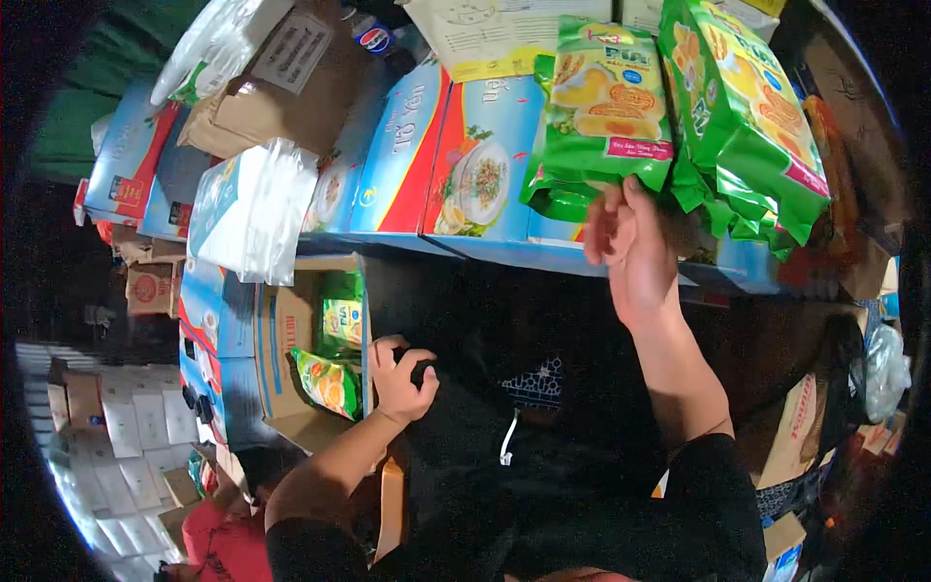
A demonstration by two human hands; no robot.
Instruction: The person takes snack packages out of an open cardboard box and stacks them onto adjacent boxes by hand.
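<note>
My right hand (632, 247) reaches up to the lower edge of a green snack bag (608, 97) with pictures of baked goods on it. Its thumb overlaps the bag's bottom edge, while the other fingers are loosely bent and a little blurred, with no grip showing. A second green bag (742, 116) leans beside it on the right. Against the right side of an open cardboard box (281, 339), my left hand (402, 380) has its fingers bent and apart, with nothing seen between them. Inside that box are a green packet (341, 315) and a green-and-orange packet (328, 383).
Blue and red cartons (402, 145) form a raised row in front of me. On them lie a clear plastic-wrapped pack (254, 209), a brown paper parcel (276, 92) and a cream-and-yellow bag (514, 39). A person in a red shirt (228, 543) is at the lower left, near stacked white boxes (131, 427).
</note>
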